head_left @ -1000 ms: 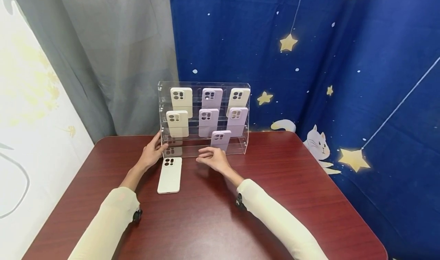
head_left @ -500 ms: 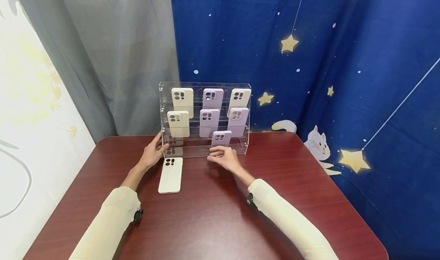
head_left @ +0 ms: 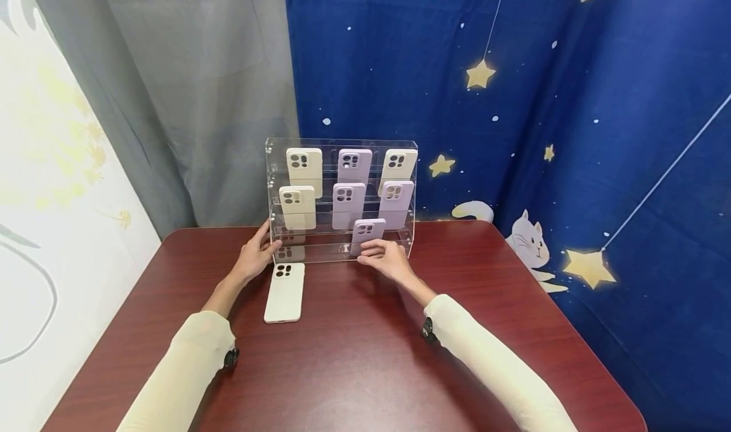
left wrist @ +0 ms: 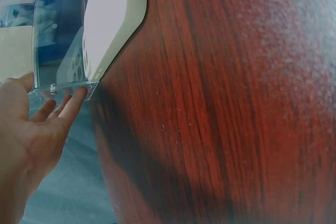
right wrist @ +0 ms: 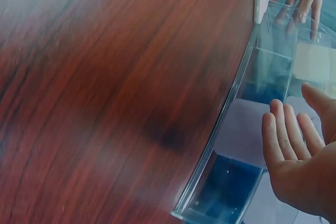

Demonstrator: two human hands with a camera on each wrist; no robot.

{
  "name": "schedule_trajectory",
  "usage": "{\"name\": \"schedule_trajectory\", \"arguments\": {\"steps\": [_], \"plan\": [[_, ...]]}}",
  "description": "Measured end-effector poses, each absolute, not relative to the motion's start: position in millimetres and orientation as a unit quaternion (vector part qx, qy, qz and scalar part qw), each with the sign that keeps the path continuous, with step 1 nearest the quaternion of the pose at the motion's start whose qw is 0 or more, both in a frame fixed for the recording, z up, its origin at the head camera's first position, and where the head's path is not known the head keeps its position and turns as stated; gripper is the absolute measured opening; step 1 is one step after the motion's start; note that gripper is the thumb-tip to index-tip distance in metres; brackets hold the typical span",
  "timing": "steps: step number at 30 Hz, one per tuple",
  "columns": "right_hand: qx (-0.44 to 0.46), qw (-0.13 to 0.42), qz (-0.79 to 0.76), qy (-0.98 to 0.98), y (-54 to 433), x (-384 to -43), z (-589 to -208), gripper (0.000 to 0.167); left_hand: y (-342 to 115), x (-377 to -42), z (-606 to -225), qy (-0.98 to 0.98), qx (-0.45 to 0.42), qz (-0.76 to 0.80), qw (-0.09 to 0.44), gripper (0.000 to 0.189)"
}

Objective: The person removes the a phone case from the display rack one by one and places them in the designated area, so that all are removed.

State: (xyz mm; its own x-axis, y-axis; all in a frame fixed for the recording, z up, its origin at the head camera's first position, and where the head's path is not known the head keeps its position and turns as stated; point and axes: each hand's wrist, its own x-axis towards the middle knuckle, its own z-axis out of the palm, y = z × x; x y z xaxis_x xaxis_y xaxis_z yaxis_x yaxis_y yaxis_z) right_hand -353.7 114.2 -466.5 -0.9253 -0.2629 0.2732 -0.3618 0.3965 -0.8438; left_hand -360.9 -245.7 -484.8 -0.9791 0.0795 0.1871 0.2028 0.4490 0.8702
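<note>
My left hand [head_left: 254, 254] rests its straight fingers against the left side of a clear acrylic display rack [head_left: 322, 253]; the thumb lies at the panel's front edge. A cream phone case [head_left: 284, 294] lies flat on the table just in front of the rack's left end. On the bottom tier leans a lavender phone case [head_left: 367, 230]. My right hand [head_left: 388, 261] is in front of its lower right part and hides that part. Those fingers look straight in the right wrist view, close to the lavender case [right wrist: 241, 132], holding nothing.
Upper tiers carry a cream case [head_left: 305, 162], a lavender case [head_left: 355, 163] and another cream case [head_left: 400, 161]. Below them stand a cream case [head_left: 298, 208] and two lavender cases. The dark red table [head_left: 354, 362] reaches back to grey and blue curtains [head_left: 388, 58].
My right hand has slid to the right along the rack's front, from left of the bottom lavender case to its lower right part. The left hand stays at the rack's side.
</note>
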Motion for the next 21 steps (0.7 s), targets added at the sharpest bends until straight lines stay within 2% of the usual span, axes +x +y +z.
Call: {"name": "schedule_trajectory", "arguments": {"steps": [21], "plan": [[0.149,0.09,0.509,-0.843,143,-360,-469,0.031,-246,-362,-485,-0.846,-0.087,-0.523,0.061,0.075]]}}
